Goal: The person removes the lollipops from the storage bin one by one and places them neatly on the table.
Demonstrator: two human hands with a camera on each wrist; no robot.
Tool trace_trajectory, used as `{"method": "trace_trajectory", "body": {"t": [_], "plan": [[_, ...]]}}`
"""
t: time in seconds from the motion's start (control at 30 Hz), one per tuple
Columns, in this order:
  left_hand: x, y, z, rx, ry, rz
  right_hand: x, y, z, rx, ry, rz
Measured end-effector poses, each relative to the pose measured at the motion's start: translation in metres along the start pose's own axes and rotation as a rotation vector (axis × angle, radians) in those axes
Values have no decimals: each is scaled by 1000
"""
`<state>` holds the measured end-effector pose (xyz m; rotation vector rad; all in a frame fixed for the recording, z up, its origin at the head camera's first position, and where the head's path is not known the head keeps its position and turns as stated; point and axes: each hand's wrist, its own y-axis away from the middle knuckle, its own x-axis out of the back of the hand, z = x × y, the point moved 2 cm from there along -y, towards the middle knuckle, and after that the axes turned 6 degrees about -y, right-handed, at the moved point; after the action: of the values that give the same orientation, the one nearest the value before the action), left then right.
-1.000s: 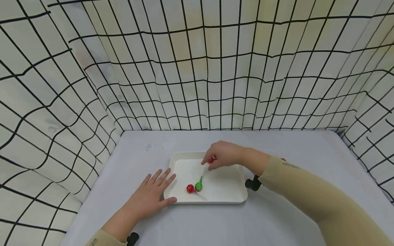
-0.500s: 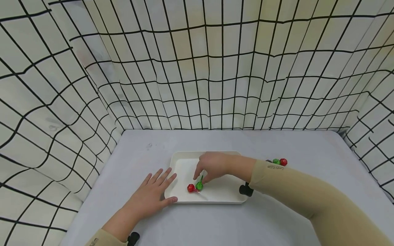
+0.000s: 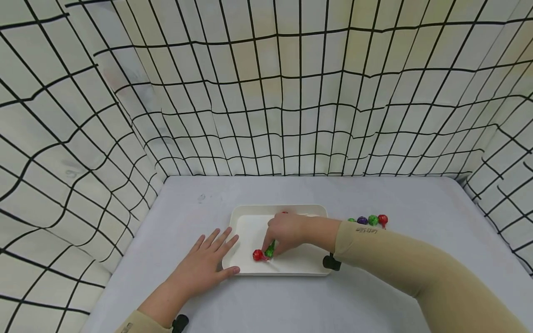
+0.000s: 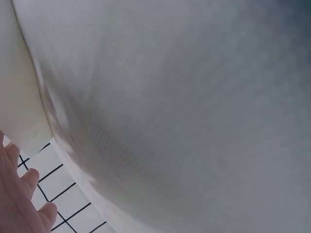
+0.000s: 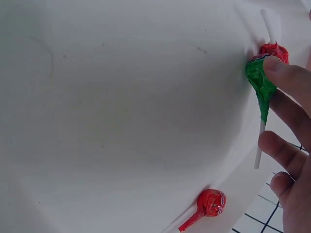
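Note:
My right hand (image 3: 291, 230) reaches down into the white tray (image 3: 300, 273). Its thumb and fingers pinch the wrapped head of a green lollipop (image 5: 262, 80), whose white stick hangs past the fingers in the right wrist view. Close against the green one lies a red lollipop (image 3: 257, 255), partly covered by it in the right wrist view. A second red lollipop (image 5: 211, 202) lies near the tray's far side, mostly behind the right hand in the head view. My left hand (image 3: 201, 266) rests with fingers spread at the tray's left edge.
Right of the tray, lollipops stand in a row on the white table (image 3: 208, 194): a purple one (image 3: 362, 220), a green one (image 3: 373, 220), a red one (image 3: 383, 218) and part of another green one. The right sleeve passes in front of them. A black wire grid (image 3: 300, 115) surrounds the table.
My right hand has let go of a red lollipop at the tray's far side, moved nearer and taken hold of the green lollipop. The left hand stays in place.

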<state>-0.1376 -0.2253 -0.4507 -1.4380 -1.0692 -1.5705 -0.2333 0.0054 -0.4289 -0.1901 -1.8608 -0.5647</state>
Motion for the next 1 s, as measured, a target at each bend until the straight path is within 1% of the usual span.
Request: {"method": "trace_trajectory", "body": {"t": [0.17, 0.37, 0.57, 0.67, 1.0], "plan": [[1, 0, 0, 3, 1, -4, -1, -1, -1, 9, -19, -8], [2, 0, 0, -2, 3, -2, 1, 2, 5, -15, -3, 18], [2, 1, 1, -1, 2, -6, 1, 6, 16, -22, -88, 40], [2, 1, 1, 3, 6, -9, 2, 7, 19, -30, -110, 39], [0, 0, 1, 9, 11, -16, 16, 9, 18, -51, -121, 19]]}}
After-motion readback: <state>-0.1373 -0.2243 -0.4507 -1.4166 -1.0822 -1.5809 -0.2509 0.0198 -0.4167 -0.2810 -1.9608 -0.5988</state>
